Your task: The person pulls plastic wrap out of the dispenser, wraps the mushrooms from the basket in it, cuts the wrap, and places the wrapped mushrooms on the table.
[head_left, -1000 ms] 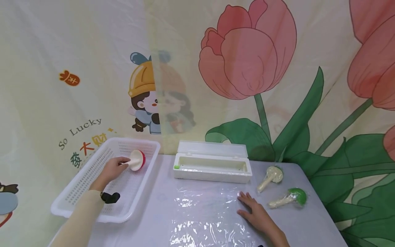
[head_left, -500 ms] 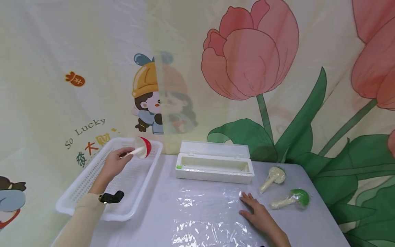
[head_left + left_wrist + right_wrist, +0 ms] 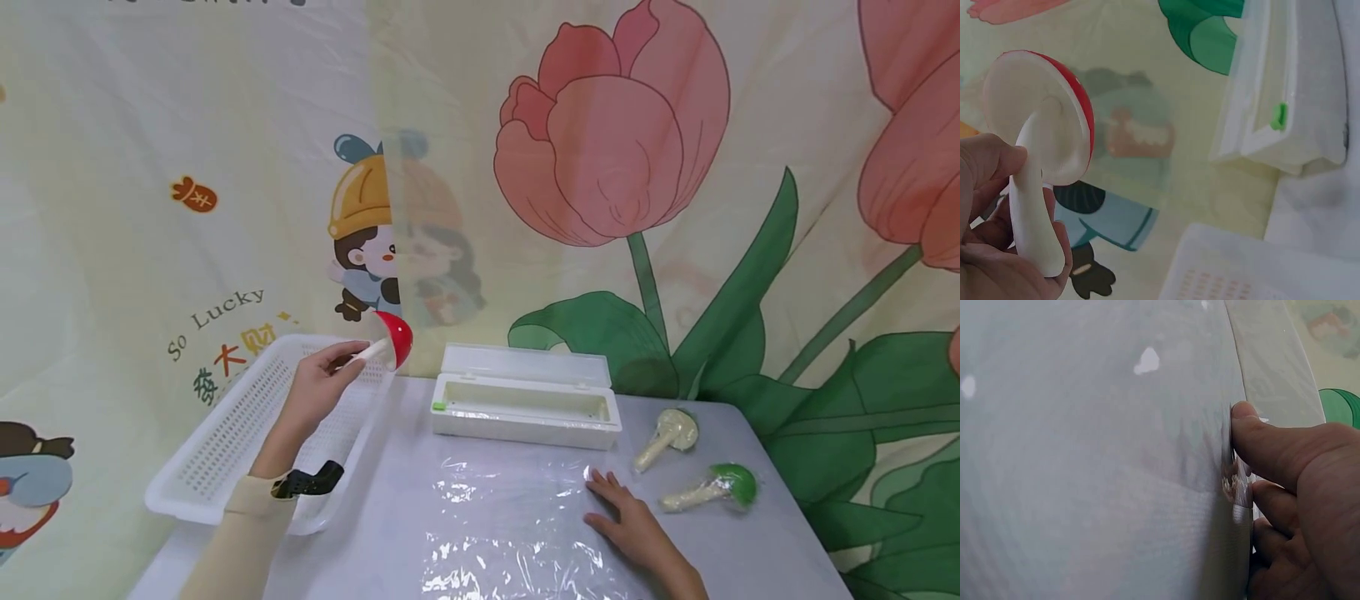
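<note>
My left hand (image 3: 318, 387) holds a toy mushroom (image 3: 399, 340) by its white stem, above the far right part of a white plastic basket (image 3: 318, 523). Its red, white-dotted cap points right. In the left wrist view the thumb and curled fingers are around the stem (image 3: 1036, 219), and the cap's pale underside shows. A sheet of clear plastic film (image 3: 502, 500) lies on the table in front of a long white box. Resting on the film's right side is my right hand (image 3: 633, 529), its fingers spread. In the right wrist view, thumb and fingertips are at the edge of the film (image 3: 1147, 456).
The long white box (image 3: 525, 429) has its lid tipped back and a green slider at its left end. To the right lie two film-wrapped mushrooms, a cream one (image 3: 678, 429) and a green-capped one (image 3: 737, 485). A printed curtain (image 3: 465, 167) hangs behind the table.
My left hand has lifted the red mushroom from inside the basket and carried it up and to the right. The right hand stays on the film. The head view has shifted slightly.
</note>
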Available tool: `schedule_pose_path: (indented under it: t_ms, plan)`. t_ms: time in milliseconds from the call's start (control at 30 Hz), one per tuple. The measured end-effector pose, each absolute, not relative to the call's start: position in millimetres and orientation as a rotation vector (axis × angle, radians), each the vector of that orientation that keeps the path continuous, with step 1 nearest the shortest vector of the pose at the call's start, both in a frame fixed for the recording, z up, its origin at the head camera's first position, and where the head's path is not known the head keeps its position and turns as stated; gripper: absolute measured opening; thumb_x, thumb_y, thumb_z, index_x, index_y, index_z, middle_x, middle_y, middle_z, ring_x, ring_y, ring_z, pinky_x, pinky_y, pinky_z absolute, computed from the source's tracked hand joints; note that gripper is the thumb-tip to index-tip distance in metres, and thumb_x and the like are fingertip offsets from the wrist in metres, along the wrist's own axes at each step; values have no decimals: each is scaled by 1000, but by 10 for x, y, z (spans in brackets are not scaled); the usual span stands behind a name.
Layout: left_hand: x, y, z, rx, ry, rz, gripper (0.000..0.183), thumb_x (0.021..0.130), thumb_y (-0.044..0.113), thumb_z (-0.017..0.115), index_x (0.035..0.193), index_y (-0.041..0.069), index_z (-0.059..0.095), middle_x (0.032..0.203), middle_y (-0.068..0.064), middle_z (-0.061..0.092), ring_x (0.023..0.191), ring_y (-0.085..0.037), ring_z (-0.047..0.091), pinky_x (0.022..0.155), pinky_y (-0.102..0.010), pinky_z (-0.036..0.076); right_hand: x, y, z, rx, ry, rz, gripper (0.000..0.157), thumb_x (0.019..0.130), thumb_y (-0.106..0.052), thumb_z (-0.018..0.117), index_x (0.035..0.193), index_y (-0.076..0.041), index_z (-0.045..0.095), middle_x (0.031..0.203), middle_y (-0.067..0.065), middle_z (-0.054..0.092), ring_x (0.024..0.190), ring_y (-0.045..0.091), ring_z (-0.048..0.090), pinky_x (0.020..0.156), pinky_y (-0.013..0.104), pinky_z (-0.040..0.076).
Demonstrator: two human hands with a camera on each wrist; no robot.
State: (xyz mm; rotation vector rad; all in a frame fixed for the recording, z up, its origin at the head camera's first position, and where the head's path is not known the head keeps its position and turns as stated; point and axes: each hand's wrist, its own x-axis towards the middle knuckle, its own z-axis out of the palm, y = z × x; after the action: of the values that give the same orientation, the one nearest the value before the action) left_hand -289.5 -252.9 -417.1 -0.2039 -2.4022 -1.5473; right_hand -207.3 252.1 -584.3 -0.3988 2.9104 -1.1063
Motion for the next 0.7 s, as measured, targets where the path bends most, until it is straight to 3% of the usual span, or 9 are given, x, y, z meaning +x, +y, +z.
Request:
schedule_pose_path:
  t_ms: [433,700]
  plan:
    - [-2488,-1750,-4278,-375,-2285,-1753,31,99,9,68,129,6,69,127,-15,67,102,-24,61,82,-17,55,-2061,2515,-5842,-382,2904,-1112,58,91,-31,77,141,-6,62,156,13,48,148,44,33,116,65,30]
    - [-2280,-1231,-4758,-530,-2337,-1873,27,98,8,69,124,9,72,119,-13,71,97,-17,63,82,-23,55,-2084,2520,-5862,-356,2863,-1124,59,92,-31,76,143,-6,59,158,13,44,151,45,29,118,65,25]
